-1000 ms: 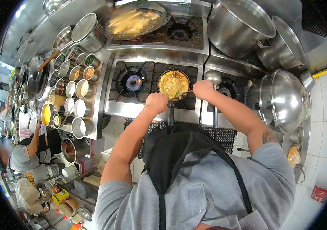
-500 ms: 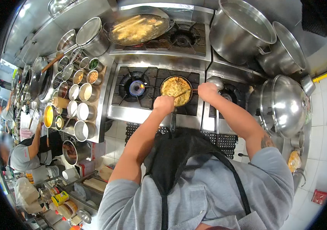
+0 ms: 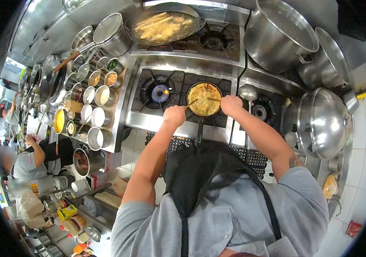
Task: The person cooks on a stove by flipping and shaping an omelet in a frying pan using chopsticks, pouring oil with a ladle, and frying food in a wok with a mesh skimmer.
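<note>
A small black frying pan (image 3: 200, 124) sits on the stove grate, its handle pointing toward my body. Inside lies a round, yellow-brown omelette-like food (image 3: 204, 95). My left hand (image 3: 175, 115) is closed round a thin utensil (image 3: 192, 103) whose tip reaches the food's left side. From the right, my right hand (image 3: 231, 105) grips a second thin utensil (image 3: 213, 100) with its end on the food. Neither hand touches the pan's handle.
Left of the pan, a lit burner (image 3: 160, 93) burns blue. Behind it, a wide pan (image 3: 165, 28) holds food in bubbling oil. Several ingredient containers (image 3: 101, 116) line the left counter. A ladle (image 3: 248, 92), large pots (image 3: 277, 34) and a domed lid (image 3: 329, 124) stand right. A co-worker (image 3: 33, 160) is at far left.
The utensil in my left hand has moved from over the food to its left edge, and my hands are farther apart. The view has shifted, and the co-worker's arm has moved.
</note>
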### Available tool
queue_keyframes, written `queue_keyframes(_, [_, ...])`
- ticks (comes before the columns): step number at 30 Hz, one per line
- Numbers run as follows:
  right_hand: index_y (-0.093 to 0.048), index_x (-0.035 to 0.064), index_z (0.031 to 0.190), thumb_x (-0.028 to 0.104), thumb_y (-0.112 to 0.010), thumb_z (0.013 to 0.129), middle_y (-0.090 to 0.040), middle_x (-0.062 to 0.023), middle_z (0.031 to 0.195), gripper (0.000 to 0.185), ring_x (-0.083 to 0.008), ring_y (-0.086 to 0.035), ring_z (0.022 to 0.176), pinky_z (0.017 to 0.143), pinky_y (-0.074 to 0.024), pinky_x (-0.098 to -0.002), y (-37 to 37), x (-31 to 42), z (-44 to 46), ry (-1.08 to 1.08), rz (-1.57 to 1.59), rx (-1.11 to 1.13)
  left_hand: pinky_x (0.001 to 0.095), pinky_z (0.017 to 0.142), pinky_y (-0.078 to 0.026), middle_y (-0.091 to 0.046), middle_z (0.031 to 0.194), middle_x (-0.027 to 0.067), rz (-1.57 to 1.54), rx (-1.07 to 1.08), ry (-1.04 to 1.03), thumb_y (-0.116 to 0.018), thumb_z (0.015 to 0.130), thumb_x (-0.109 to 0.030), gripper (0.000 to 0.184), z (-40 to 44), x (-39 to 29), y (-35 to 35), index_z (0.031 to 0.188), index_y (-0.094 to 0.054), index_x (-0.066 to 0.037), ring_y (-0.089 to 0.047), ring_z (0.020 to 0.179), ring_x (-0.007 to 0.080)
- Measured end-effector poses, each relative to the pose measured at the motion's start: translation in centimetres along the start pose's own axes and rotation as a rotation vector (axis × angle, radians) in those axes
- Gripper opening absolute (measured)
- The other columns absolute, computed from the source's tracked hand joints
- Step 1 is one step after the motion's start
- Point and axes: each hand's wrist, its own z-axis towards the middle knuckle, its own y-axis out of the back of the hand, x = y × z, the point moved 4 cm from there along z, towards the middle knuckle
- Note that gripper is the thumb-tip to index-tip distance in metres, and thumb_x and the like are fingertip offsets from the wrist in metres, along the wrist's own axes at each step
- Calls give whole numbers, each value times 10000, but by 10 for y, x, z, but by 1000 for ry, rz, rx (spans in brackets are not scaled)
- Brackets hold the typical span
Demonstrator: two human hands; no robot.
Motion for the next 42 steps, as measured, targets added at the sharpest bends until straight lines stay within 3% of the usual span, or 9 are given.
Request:
queue_keyframes(7, [-743,66,889,124,-547,817,-708,-141,999,216,-304,-689,933,723,-565,-397,21,19,-1,22,38,-56,447,734,-559,-707,886,155,0,-56,42,-512,863,-164,241,-1,2,59,1026,-687,-134,-697,821,336])
queue_keyframes(21, [-737,72,888,122,-546,818,-717,-125,955,209,-294,-693,912,723,-564,-403,-19,34,33,-35,214,-38,430,765,-561,-703,944,158,154,53,33,-501,905,-181,240,36,-12,41,1042,-686,-114,-697,890,310])
queue_keyframes(22, [-733,61,872,116,-535,811,-714,-141,942,214,-313,-692,904,729,-563,-414,-22,35,35,-54,233,-20,409,738,-570,-711,924,146,165,-25,19,-492,904,-191,251,35,-15,38,913,-712,-69,-704,854,316])
queue_keyframes(26, [-729,57,827,122,-545,797,-713,-138,923,198,-312,-695,874,703,-564,-417,-28,28,27,-45,268,-49,421,736,-567,-710,897,151,186,-37,3,-472,920,-190,266,32,-22,36,905,-710,-72,-704,834,327])
queue_keyframes(29, [-727,63,818,122,-544,793,-712,-137,915,195,-309,-696,859,693,-563,-417,-13,25,13,10,262,-136,431,742,-562,-702,943,163,135,12,50,-494,908,-166,246,21,-18,54,1060,-679,-112,-695,887,317])
queue_keyframes(35, [-731,77,824,137,-532,812,-714,-134,923,208,-300,-694,868,720,-560,-420,-48,35,1,-38,274,-61,445,714,-558,-705,882,149,216,64,3,-470,913,-178,241,-2,-20,28,1019,-674,-105,-700,817,327])
queue_keyframes(36, [-737,63,938,132,-535,830,-706,-118,1021,239,-277,-679,963,750,-561,-393,-51,29,3,7,229,34,445,703,-558,-704,867,149,203,31,22,-470,919,-187,237,-3,-17,26,1000,-676,-100,-701,805,324])
queue_keyframes(39, [-705,31,941,116,-519,846,-704,-134,996,225,-293,-679,931,751,-548,-396,-15,3,-45,20,266,28,453,702,-547,-703,884,168,-15,-34,119,-470,927,-207,243,-34,-10,24,989,-662,-70,-687,789,365])
queue_keyframes(42, [-664,14,919,146,-510,890,-690,-140,894,205,-282,-665,814,707,-523,-411,-63,-20,-59,-20,684,-116,444,741,-529,-698,905,199,-509,-36,306,-501,929,-271,293,-74,-9,-8,1025,-651,-38,-670,829,394])
